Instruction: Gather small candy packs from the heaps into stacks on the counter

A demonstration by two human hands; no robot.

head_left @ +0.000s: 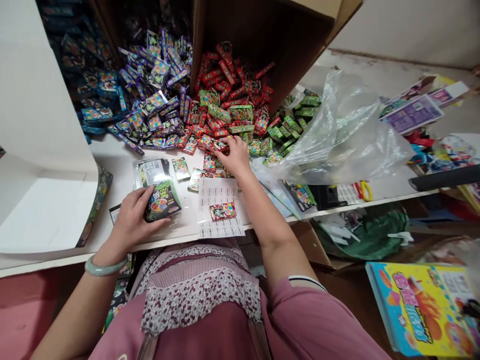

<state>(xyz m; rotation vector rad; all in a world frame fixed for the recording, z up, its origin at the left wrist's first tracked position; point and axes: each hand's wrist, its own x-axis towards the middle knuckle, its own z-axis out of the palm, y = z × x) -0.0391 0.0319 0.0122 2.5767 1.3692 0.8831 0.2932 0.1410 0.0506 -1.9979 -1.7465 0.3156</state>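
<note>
A: Which way do the cartons lie from your hands?

B: Your right hand (236, 157) is at the near edge of the heap, fingertips on a small red cardboard carton with bright multicoloured print (220, 145). The carton lies just to the far left of your palm. Its long axis seems to run left to right, though your fingers cover part of it.

A: Is it pinched?

B: Your thumb and fingers stand narrow around it, but you cannot tell from here whether they grip it or only touch it.

A: And your other hand?

B: Your left hand (137, 217) holds a flat, squarish dark green-and-black printed packet (163, 200) by its left side, thumb along the near edge, fingers on top. That packet lies nearer you and to the left of the red carton, over the white surface (116, 165).

A: What lies between your two hands?

B: A white sheet printed with rows of round labels (228, 231), right of the packet. On it rests a single flat red-and-black carton (223, 211), long axis nearly left to right. Your right hand is the nearer to that one; it lies on the near side of your right fingertips.
</note>
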